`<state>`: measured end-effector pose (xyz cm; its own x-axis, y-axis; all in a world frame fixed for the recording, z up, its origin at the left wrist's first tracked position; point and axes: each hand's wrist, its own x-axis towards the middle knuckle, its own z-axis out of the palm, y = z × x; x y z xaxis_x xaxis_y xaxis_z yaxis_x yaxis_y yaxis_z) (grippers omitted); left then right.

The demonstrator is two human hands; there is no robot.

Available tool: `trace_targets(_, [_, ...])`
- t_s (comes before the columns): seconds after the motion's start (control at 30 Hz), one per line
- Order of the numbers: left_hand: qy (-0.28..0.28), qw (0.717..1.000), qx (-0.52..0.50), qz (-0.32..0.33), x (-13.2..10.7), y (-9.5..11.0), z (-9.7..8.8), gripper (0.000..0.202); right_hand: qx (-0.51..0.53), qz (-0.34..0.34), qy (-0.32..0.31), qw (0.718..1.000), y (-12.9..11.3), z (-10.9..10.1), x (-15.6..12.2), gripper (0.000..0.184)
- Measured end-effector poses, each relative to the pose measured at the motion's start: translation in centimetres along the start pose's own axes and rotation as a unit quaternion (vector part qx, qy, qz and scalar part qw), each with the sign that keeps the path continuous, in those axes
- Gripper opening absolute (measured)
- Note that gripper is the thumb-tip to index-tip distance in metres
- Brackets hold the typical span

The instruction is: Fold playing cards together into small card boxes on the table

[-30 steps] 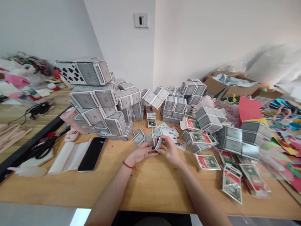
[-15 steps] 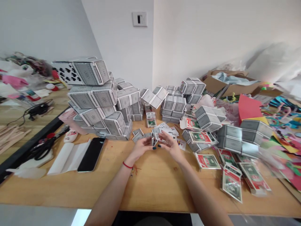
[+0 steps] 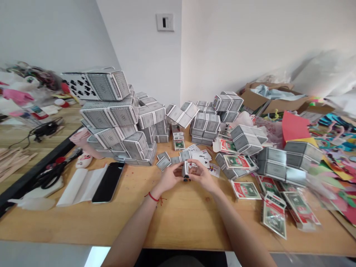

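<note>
Both hands pinch a small bundle of playing cards (image 3: pixel 185 170) from opposite sides: the fingertips of the left hand (image 3: pixel 168 178) press in on one side and the fingers of the right hand (image 3: pixel 201 175) curve over from the other. The fingers of each hand are bunched close together, not spread. The exact finger placement on the bundle is too small to tell.

The bundle sits in the air just above the wooden table (image 3: pixel 178 226), in front of the person and centred between the forearms. A red string bracelet (image 3: pixel 152 197) circles the left wrist. Just beyond the hands lie loose face-up cards (image 3: pixel 200 157), and small grey-backed card pieces (image 3: pixel 163 162) lie near the left hand.

Farther back, large blocks built from grey-backed cards (image 3: pixel 114 115) stand stacked against the wall, some tilted. More blocks (image 3: pixel 271 165) sit to the right, beside flat red-and-green card packs (image 3: pixel 245 191) and clear-wrapped packs (image 3: pixel 274 217). To the left lie a black phone (image 3: pixel 108 181) beside a sheet of white paper (image 3: pixel 80 185), with black-handled scissors (image 3: pixel 48 175) just past it. A cardboard box (image 3: pixel 269 99) and sheets of coloured paper (image 3: pixel 294 128) sit at the far right.
</note>
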<state>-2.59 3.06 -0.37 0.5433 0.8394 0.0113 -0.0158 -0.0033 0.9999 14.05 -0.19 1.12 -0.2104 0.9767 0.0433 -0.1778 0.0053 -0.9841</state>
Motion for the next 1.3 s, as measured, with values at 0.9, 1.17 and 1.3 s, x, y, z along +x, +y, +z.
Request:
trace_targets(0.9, [0.136,0.911,0.371,0.121,-0.1,-0.7,0.0,0.054,-0.001,0.04,0.171,0.984,3.1,1.2,0.7,0.028])
trace_targets(1.17, [0.131,0.899,0.396,0.134,-0.2,-0.8,0.3,0.054,-0.127,0.01,0.214,0.968,2.7,1.7,0.4,0.028])
trace_targets(1.3, [0.137,0.896,0.397,0.142,-0.2,-0.6,0.5,0.054,-0.177,-0.002,0.239,0.955,2.7,1.8,0.3,0.027])
